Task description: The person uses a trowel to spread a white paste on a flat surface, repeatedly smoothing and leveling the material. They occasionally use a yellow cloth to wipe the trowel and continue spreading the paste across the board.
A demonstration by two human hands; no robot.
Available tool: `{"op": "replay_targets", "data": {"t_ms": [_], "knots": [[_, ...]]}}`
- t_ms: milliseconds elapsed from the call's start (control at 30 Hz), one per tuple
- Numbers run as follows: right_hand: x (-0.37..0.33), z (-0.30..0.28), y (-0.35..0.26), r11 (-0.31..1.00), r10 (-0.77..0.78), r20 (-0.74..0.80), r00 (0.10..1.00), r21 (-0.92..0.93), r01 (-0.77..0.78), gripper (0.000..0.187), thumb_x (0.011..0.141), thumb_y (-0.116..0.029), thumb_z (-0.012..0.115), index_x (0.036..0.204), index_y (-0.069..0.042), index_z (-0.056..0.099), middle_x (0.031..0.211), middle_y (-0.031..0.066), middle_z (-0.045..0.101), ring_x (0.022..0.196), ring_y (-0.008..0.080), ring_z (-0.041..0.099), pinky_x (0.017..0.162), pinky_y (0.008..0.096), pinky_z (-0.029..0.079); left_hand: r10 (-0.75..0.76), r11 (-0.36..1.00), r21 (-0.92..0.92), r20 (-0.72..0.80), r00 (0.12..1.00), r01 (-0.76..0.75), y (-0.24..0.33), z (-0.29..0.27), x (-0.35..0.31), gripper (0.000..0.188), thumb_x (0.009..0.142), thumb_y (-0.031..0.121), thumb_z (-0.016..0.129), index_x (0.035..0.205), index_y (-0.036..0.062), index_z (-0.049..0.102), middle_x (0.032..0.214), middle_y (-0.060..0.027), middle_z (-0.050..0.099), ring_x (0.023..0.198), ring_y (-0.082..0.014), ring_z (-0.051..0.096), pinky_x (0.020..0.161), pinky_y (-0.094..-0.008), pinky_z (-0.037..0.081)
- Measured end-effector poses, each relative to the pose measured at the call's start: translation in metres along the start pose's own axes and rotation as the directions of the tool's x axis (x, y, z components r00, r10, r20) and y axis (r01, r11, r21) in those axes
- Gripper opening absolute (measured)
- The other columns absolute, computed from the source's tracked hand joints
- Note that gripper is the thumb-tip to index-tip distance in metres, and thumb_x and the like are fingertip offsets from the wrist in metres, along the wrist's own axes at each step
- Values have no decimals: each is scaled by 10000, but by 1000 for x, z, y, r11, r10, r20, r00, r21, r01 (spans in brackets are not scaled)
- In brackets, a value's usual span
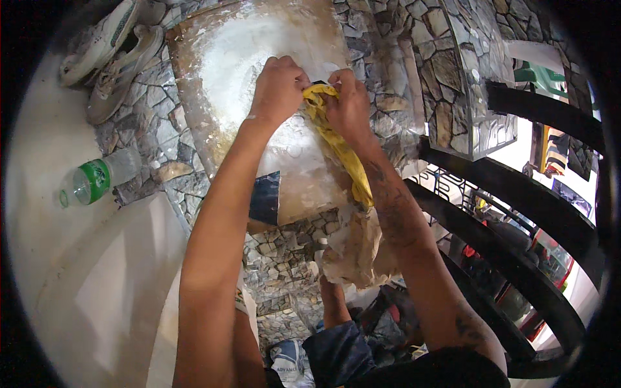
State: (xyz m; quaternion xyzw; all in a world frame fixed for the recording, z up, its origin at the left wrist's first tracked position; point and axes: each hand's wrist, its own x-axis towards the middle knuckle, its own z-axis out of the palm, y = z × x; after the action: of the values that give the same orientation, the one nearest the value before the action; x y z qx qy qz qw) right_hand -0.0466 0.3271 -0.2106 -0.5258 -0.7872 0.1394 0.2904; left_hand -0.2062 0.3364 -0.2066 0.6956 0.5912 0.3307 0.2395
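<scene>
A limp yellow cloth-like piece (341,147) hangs from my two hands over a worn wooden board (310,187). My left hand (278,90) is closed, pinching its top end from the left. From the right, my right hand (350,107) grips the same end, fingers curled. A small dark bit (319,83) shows between my fingertips; what it is I cannot make out. White powder (226,55) coats much of the board beneath. The yellow piece trails down beside my right forearm. Beside my left forearm, a dark blue flat piece (266,197) lies on the board.
A clear bottle with a green label (97,180) lies on the left, below a pair of shoes (119,71). Crumpled brown paper (362,252) sits by my right forearm. Black railing bars (517,187) run along the right. Stone-patterned surfaces (278,284) surround the board.
</scene>
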Motion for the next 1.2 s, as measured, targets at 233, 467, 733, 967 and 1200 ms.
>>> {"op": "replay_targets", "data": {"t_ms": [233,467,733,967,1200], "knots": [[-5,-16,11,944,302,-157,940,190,-271,286,706,42,586,975,-32,522,834,137,579,748,280,569,680,357,461,67,997,28,-29,997,-67,-5,-7,-7,55,647,10,636,691,42,633,831,-69,589,832,-293,514,741,-358,451],[-73,-97,27,871,487,-283,826,87,-484,162,782,21,550,939,-2,515,858,111,540,772,194,540,710,292,437,152,987,43,19,988,-152,-5,-26,-33,82,665,-20,605,728,33,605,833,-81,550,824,-267,520,698,-350,443],[-138,-90,83,909,394,-53,917,-123,-398,299,672,25,592,956,-39,523,892,175,583,797,347,584,707,376,465,314,923,172,186,931,-345,1,-31,-75,83,642,2,634,706,33,591,823,-67,529,783,-253,502,683,-354,438],[-67,-75,20,971,75,-29,997,-227,-79,438,654,-103,684,1076,-116,564,985,137,581,929,318,530,809,420,423,113,986,119,43,993,-118,7,-33,-65,101,625,4,655,712,52,639,808,-62,536,781,-254,504,689,-355,439],[12,-2,-12,958,-6,589,808,-227,173,240,738,-206,626,933,-66,607,977,119,606,900,308,578,728,444,456,-86,996,31,-10,996,86,28,-44,-61,312,669,54,688,973,105,644,894,-87,566,863,-265,565,770,-354,469]]}}
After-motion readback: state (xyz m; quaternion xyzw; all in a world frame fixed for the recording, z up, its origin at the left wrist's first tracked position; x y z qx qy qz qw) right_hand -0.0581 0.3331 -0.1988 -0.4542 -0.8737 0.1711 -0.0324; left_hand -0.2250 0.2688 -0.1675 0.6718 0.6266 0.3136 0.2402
